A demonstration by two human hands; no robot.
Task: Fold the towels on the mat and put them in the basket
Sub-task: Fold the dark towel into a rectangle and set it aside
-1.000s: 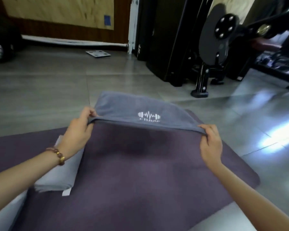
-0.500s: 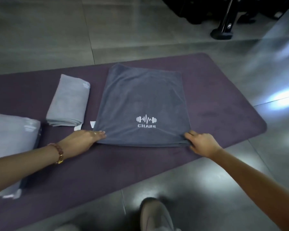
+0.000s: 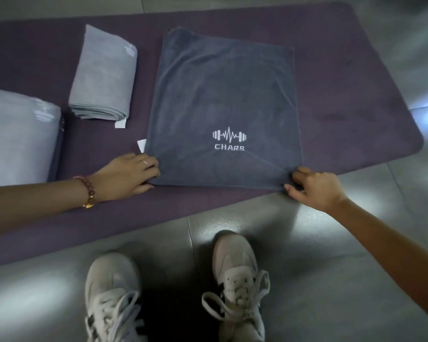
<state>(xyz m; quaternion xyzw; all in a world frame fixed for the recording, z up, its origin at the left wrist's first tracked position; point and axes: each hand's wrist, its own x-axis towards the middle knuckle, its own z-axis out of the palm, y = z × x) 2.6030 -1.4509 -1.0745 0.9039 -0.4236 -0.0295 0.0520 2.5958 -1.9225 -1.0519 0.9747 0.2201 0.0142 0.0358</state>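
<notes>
Right hand [image 3: 314,190]: your fingers are curled at the near-right corner of the dark towel [image 3: 223,95], thumb and forefinger closed on the edge, so that's a pinch. Left hand [image 3: 130,175]: fingers run fairly straight, tips meeting the near-left corner, thumb lying by the near edge. Can't tell whether that one pinches or only presses; the tips are lost at the hem.

Dark towel lies flat on the mat [image 3: 344,70], roughly square, its near edge just inside the mat's near edge. Logo [image 3: 229,140] faces up on your side: barbell with a pulse line, "CHARS" under it. White tag [image 3: 140,145] sticks out at the towel's left edge, just beyond your left fingers.

Left of it, near but apart: folded towel [image 3: 104,70], pale grey, long and narrow, layered end towards you. A second tag [image 3: 121,124] pokes out at its near right corner. Further left is a pale bundle [image 3: 15,139], cut off by the frame, with a dark layer along its right side; can't tell what it is.

Bead bracelet [image 3: 87,191] is on your left wrist, ring [image 3: 145,163] on a left finger. Mat sits on grey floor tiles [image 3: 331,267]. Your shoes [image 3: 235,275], pale and laced, stand on the tiles just short of the mat.
</notes>
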